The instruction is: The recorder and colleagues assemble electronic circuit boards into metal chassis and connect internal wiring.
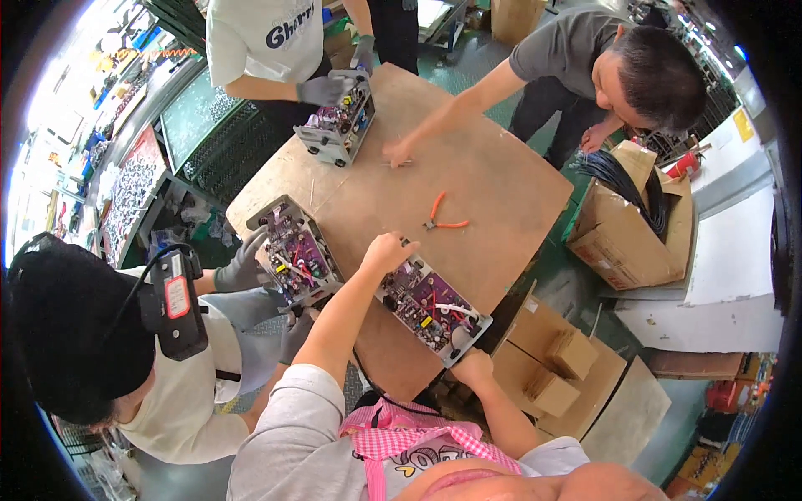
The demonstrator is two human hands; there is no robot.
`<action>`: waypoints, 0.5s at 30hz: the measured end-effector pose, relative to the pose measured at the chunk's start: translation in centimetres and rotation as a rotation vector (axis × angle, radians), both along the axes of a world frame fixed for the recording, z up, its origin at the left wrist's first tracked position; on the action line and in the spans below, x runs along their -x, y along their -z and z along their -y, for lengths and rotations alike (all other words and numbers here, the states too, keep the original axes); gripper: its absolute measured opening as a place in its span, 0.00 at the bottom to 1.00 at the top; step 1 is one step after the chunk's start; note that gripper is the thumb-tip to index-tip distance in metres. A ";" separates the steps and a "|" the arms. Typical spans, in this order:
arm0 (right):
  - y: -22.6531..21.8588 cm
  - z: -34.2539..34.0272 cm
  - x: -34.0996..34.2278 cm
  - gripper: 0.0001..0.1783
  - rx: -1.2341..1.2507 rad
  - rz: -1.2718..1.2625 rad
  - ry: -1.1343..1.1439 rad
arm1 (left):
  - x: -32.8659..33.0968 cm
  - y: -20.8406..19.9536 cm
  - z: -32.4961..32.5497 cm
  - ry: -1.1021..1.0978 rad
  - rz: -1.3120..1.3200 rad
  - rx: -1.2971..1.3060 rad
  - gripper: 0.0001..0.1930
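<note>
An open metal chassis (434,307) with a purple circuit board, loose wires and a yellow part lies slantwise on the brown table in front of me. My left hand (388,253) is closed on its far end, beside a small black part. At the near end plate, my right hand (474,368) grips the corner from below and its fingers are partly hidden. Beyond the chassis lie pliers (445,212) with orange handles, jaws toward the left, touched by neither hand.
The table (510,179) carries two similar chassis: one (296,255) at the left between a co-worker's gloved hands, another (338,121) at the far side with a gloved person. A third person's bare hand (399,153) rests on the tabletop. Cardboard boxes (622,234) stand right.
</note>
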State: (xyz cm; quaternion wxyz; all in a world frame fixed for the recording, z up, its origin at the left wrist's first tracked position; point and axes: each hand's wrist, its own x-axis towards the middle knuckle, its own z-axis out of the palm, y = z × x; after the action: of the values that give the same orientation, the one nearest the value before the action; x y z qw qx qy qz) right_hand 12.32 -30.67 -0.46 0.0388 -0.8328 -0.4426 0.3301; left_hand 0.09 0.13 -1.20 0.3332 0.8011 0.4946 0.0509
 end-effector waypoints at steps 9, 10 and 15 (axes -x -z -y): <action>6.4 1.0 -3.2 0.15 0.140 -0.916 0.086 | 0.0 -0.4 0.2 0.008 -0.018 -0.035 0.30; 5.4 0.2 -3.3 0.10 0.370 -1.249 0.274 | 0.1 -0.7 0.3 0.016 -0.016 -0.038 0.30; 5.5 -0.6 -4.2 0.08 0.524 -1.144 0.148 | -0.4 -0.6 0.4 0.026 -0.052 -0.032 0.30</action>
State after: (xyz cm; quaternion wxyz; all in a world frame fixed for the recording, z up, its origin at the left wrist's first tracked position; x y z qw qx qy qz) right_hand 16.55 -30.10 -5.94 0.0868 -0.5350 -0.1974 0.8169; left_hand 0.45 -0.24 -0.64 0.3081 0.8136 0.4919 0.0335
